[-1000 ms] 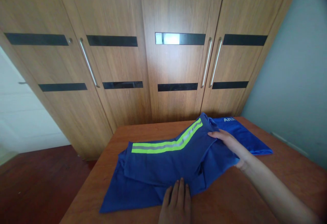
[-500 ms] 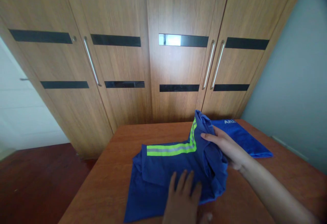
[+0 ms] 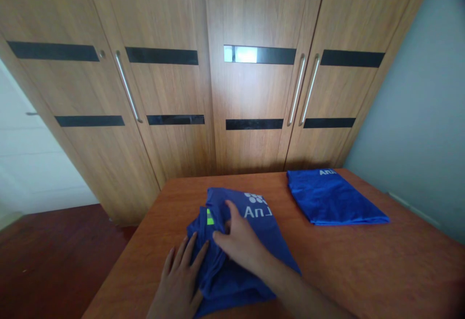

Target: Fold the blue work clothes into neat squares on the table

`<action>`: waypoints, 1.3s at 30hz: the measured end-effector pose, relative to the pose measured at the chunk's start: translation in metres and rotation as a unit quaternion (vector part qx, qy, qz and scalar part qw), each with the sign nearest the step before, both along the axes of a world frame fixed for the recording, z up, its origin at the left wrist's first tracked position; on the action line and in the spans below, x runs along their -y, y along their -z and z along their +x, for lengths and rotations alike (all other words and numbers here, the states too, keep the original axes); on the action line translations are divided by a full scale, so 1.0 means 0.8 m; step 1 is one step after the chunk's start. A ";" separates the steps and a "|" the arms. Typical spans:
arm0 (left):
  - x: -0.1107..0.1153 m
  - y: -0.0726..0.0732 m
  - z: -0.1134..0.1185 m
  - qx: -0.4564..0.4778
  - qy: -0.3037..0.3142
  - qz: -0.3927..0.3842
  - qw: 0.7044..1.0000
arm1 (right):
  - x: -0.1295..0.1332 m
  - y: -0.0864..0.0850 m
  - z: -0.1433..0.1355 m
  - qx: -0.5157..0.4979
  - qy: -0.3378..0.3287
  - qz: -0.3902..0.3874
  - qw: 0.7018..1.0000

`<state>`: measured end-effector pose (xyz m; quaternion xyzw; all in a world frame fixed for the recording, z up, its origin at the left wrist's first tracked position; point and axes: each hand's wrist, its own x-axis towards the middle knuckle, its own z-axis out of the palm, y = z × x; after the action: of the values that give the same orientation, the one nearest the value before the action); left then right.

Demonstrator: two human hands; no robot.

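Note:
A folded blue work garment (image 3: 268,229) lies in front of me, with white lettering and round logo marks facing up. A short piece of its yellow-green reflective strip (image 3: 210,218) shows at the left side. My right hand (image 3: 236,234) grips the folded-over layer near the garment's left edge, thumb and fingers closing on the cloth. My left hand (image 3: 181,270) rests at the lower left edge of the garment, fingers spread and touching the fabric. Under the folded layer, the rest of the strip is hidden.
The brown wooden table (image 3: 348,265) holds a second folded blue garment (image 3: 334,200) at the back right, also with white lettering. Behind the table stands a wooden wardrobe (image 3: 250,151). A pale wall (image 3: 410,130) rises at the right.
My right hand has carried the garment's right part over to the left, covering most of the reflective strip and bringing the lettering up. My left hand has shifted left to the garment's edge.

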<state>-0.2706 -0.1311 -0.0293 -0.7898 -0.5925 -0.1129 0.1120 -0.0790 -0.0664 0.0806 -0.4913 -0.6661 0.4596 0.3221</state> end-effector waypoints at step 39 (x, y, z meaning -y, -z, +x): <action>-0.025 -0.069 0.010 0.539 -0.134 -0.174 0.813 | 0.079 0.115 0.162 0.327 0.026 0.240 0.914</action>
<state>-0.2628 -0.1113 0.0261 -0.5213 -0.6673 -0.3997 -0.3509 0.0503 -0.1294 -0.0117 -0.5388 -0.8117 0.0911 0.2063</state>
